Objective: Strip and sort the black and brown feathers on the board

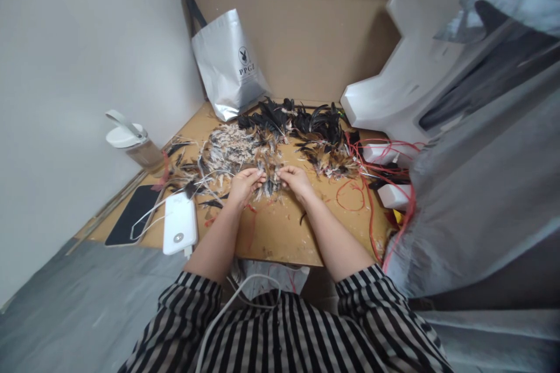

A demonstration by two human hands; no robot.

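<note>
Roughly near-to-far, feather tuft (268,182) between left hand (245,182), right hand (296,179)

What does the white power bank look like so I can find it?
On the wooden table, look left of the left hand pinching feathers. The power bank lies beside a black pad; unlike the white blocks among red wires, it is flat.

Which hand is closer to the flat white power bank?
Left. The left hand lies just up-right of the flat white power bank; the right hand is farther right, across the brown feather bundle.
</note>
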